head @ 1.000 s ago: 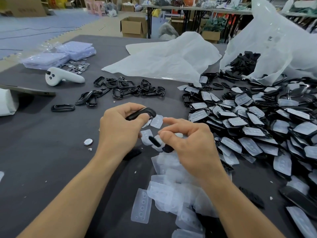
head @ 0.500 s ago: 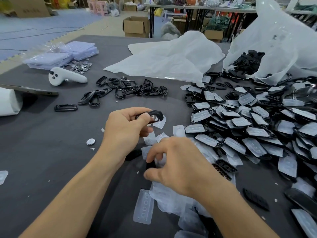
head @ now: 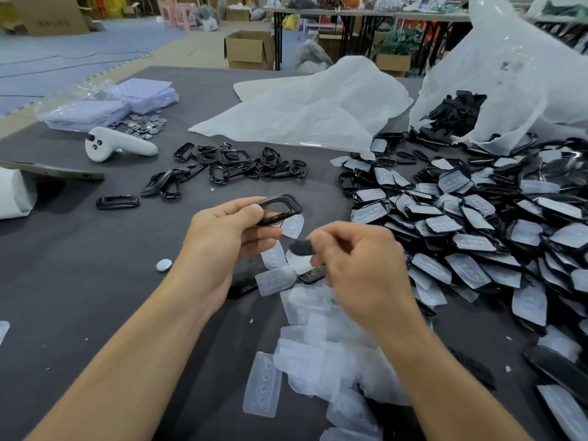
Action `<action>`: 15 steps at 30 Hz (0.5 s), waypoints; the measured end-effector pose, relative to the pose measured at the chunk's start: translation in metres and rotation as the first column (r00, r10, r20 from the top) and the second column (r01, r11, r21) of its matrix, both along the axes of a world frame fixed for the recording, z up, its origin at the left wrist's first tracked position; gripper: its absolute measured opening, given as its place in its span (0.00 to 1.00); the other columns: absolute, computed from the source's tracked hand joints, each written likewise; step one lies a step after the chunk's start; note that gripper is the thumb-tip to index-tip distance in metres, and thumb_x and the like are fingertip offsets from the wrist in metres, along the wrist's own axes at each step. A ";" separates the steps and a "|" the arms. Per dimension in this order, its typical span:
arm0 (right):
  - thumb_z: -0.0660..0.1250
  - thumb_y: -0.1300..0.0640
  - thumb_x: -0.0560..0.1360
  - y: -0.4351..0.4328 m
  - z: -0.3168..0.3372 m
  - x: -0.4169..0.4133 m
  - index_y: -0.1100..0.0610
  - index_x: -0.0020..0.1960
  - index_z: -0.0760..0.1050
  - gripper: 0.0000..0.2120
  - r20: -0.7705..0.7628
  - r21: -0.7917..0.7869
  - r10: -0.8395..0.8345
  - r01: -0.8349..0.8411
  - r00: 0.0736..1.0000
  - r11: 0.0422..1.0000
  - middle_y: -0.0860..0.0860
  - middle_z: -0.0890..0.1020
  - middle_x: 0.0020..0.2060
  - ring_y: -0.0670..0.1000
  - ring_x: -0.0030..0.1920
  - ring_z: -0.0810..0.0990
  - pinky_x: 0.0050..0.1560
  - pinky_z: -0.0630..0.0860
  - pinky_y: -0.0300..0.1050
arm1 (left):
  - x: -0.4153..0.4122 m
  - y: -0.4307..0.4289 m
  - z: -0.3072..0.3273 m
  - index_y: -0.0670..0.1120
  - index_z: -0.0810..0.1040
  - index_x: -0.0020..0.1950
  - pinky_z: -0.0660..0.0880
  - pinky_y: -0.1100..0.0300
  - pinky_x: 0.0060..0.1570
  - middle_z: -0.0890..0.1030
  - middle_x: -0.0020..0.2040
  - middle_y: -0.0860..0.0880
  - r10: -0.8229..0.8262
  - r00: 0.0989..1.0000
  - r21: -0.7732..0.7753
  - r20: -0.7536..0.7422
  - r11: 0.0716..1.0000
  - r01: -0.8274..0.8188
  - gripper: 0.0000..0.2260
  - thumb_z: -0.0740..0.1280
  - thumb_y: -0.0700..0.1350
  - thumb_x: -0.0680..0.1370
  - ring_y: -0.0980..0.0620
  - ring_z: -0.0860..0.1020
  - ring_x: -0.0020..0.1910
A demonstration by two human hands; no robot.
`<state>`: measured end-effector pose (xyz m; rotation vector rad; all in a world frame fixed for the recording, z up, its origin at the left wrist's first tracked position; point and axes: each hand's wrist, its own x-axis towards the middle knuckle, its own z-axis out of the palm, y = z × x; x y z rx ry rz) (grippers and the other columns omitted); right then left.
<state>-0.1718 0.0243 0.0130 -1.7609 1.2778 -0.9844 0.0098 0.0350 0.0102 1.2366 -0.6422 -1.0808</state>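
Note:
My left hand (head: pixel 222 240) grips a black plastic frame (head: pixel 281 206) and holds it above the dark table (head: pixel 79 281). My right hand (head: pixel 359 265) pinches a small black piece (head: pixel 302 247) just right of and below the frame; motion blurs the piece. Beneath both hands lie clear silicone button pads (head: pixel 275 280) and a black button insert (head: pixel 313 275). A heap of more clear pads (head: pixel 318 354) spreads toward me.
A big pile of black shells with clear pads (head: pixel 477 233) fills the right side. Loose black frames (head: pixel 235 165) lie behind my hands, one frame (head: pixel 117 202) apart at left. A white controller (head: pixel 117 148), coin cells (head: pixel 143 124), a single cell (head: pixel 164 265) and white bags (head: pixel 305 109) sit farther back.
My right hand dipped down to the pads on the table, then rose again with a small black piece near the frame. My left hand kept the frame, turning it slightly.

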 end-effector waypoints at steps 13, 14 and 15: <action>0.68 0.64 0.80 -0.009 0.013 -0.005 0.58 0.41 0.82 0.09 0.537 0.421 -0.162 -0.097 0.828 0.902 0.55 0.85 0.33 0.47 0.28 0.82 0.29 0.76 0.35 | -0.006 0.007 0.008 0.43 0.87 0.50 0.79 0.64 0.32 0.86 0.40 0.46 -0.223 0.975 0.053 -0.005 0.973 0.223 0.11 0.64 0.37 0.82 0.54 0.82 0.32; 0.67 0.65 0.81 -0.009 0.013 -0.006 0.58 0.42 0.83 0.10 0.542 0.421 -0.145 -0.119 0.828 0.899 0.55 0.85 0.33 0.47 0.29 0.82 0.30 0.76 0.35 | -0.007 0.007 0.008 0.43 0.88 0.48 0.79 0.64 0.32 0.86 0.39 0.46 -0.226 0.974 0.058 0.003 0.973 0.225 0.12 0.64 0.37 0.82 0.54 0.82 0.32; 0.66 0.66 0.81 -0.009 0.013 -0.006 0.58 0.43 0.83 0.11 0.545 0.422 -0.127 -0.140 0.829 0.896 0.55 0.85 0.33 0.48 0.29 0.82 0.30 0.77 0.36 | -0.007 0.007 0.008 0.44 0.89 0.46 0.79 0.64 0.32 0.86 0.39 0.46 -0.228 0.974 0.061 0.010 0.972 0.227 0.12 0.65 0.37 0.81 0.54 0.82 0.32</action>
